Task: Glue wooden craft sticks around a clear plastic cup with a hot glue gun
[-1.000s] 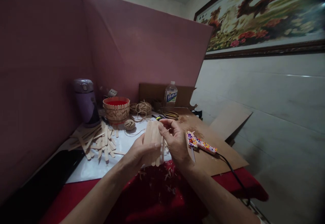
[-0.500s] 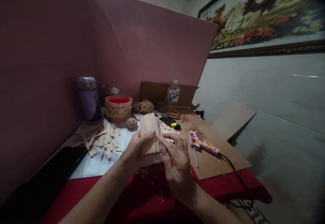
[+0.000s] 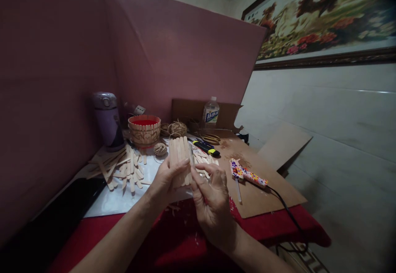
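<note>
My left hand (image 3: 168, 178) is wrapped round a piece faced with upright wooden craft sticks (image 3: 178, 153), thumb across its front. The sticks stand side by side with rounded tops; a pale greyish surface shows along the right edge. Against that edge are the thumb and index finger of my right hand (image 3: 213, 201), closed in a pinch. What lies between those fingertips is too small to make out. Behind the piece, loose craft sticks (image 3: 204, 157) lie in a pile, and a small ball of twine (image 3: 160, 149) rests to its left.
More loose sticks (image 3: 131, 168) lie at left, near a purple flask (image 3: 107, 122) and a stick-sided bowl with red inside (image 3: 144, 132). A box cutter (image 3: 206, 147), scissors (image 3: 210, 138) and bottle (image 3: 211, 112) stand behind. A corded glue gun (image 3: 247, 174) lies on cardboard (image 3: 262, 201).
My right hand has shifted slightly left, closer to the stick-faced piece. The piece has moved a little left and turned slightly in my left hand.
</note>
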`<state>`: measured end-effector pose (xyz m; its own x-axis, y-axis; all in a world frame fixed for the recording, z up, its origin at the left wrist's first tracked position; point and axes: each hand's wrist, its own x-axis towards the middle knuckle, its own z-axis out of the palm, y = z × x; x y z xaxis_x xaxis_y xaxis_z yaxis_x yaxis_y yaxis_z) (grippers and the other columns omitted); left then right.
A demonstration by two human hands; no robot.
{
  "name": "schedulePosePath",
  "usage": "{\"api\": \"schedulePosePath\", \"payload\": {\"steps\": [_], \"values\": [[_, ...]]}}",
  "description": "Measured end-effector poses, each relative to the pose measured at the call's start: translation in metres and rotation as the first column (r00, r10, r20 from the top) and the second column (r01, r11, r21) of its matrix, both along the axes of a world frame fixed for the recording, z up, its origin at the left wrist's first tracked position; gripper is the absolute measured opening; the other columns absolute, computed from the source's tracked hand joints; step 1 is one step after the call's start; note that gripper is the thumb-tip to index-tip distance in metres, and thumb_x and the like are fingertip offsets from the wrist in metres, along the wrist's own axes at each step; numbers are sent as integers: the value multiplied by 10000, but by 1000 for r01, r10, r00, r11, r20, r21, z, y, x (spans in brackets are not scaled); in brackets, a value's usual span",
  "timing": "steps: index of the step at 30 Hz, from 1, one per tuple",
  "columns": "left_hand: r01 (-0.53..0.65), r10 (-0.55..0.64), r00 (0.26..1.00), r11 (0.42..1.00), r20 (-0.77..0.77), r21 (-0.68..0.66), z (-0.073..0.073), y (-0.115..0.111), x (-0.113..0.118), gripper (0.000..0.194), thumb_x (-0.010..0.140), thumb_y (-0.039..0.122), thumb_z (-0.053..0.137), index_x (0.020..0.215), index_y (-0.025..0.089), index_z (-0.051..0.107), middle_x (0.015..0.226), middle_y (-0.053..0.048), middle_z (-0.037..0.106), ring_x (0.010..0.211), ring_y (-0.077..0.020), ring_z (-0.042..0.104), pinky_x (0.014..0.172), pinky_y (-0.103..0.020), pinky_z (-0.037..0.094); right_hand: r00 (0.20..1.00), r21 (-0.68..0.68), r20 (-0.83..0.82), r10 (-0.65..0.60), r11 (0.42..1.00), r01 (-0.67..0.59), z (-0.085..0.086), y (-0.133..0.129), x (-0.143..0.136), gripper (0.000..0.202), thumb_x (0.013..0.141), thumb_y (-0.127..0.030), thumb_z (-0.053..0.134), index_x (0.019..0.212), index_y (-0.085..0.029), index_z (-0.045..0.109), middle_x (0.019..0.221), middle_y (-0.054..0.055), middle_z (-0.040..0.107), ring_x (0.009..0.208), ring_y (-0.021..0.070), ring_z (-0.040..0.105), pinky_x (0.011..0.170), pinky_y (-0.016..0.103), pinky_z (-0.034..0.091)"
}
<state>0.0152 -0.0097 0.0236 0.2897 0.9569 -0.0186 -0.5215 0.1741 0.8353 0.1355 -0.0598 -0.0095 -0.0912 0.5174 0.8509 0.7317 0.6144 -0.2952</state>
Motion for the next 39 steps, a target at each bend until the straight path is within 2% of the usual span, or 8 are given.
{"api": "schedulePosePath", "payload": {"steps": [5, 11, 14, 18, 26, 31, 35, 39], "values": [[-23, 23, 1000, 999, -6, -29, -2, 1, 0, 410, 620, 277, 795, 947, 164, 576, 729, 10, 649, 603, -117, 602, 523, -200, 473, 999, -1, -18, 39, 999, -39, 1, -2, -1, 428, 882, -56, 470, 1273, -215, 541, 1181, 106, 503, 1139, 250, 444, 966, 488, 399], [2, -1, 1000, 999, 14, -35, -3, 1, -2, 316, 655, 272, 766, 878, 185, 559, 778, 14, 666, 684, -139, 644, 511, -194, 469, 999, -8, -24, 26, 1000, -26, 2, -5, 1, 458, 870, -70, 486, 1307, -205, 486, 1212, 114, 482, 1159, 259, 435, 980, 506, 394], [-18, 18, 1000, 999, -16, -30, -2, 0, -2, 343, 649, 280, 770, 917, 181, 580, 730, 27, 649, 623, -117, 615, 511, -191, 460, 999, 28, 26, 26, 999, -27, 1, -5, 1, 481, 856, -65, 503, 1309, -226, 488, 1215, 111, 478, 1158, 270, 435, 970, 516, 400], [-24, 24, 1000, 1000, 1, -4, 0, -2, -1, 398, 629, 277, 781, 961, 167, 592, 763, -1, 670, 636, -130, 617, 551, -208, 475, 1000, -3, 12, 11, 1000, -11, 1, -5, 3, 493, 870, -69, 487, 1334, -236, 468, 1210, 106, 482, 1159, 265, 434, 971, 510, 402], [47, -52, 998, 993, 42, 109, -6, 2, -1, 431, 713, 274, 734, 1086, 136, 566, 839, -53, 669, 688, -139, 618, 608, -210, 494, 999, -8, 1, 50, 999, -50, 0, -3, 6, 458, 880, -45, 477, 1289, -242, 535, 1227, 96, 457, 1174, 244, 422, 994, 485, 391], [43, -43, 999, 994, -7, 105, -7, 0, 1, 494, 680, 277, 761, 1112, 138, 568, 868, -72, 681, 704, -159, 626, 601, -223, 495, 998, -34, -41, 47, 998, -48, 10, -1, 13, 388, 906, -85, 451, 1241, -239, 568, 1214, 90, 475, 1175, 234, 431, 1000, 479, 383], [54, -48, 998, 988, -42, 141, -4, -4, 5, 610, 659, 278, 775, 1207, 162, 534, 1054, -123, 676, 826, -210, 648, 669, -260, 517, 999, -36, -39, 19, 999, -21, 20, 3, 15, 351, 926, -123, 422, 1239, -198, 564, 1248, 100, 486, 1220, 243, 411, 1032, 501, 342], [52, -48, 998, 985, -27, 164, -1, -7, 6, 606, 732, 364, 712, 1270, 203, 485, 1126, -122, 648, 894, -231, 641, 702, -285, 522, 1000, -20, 3, 0, 1000, 0, 17, 3, 14, 366, 924, -120, 417, 1260, -185, 548, 1282, 102, 470, 1240, 243, 400, 1045, 509, 326]]}}
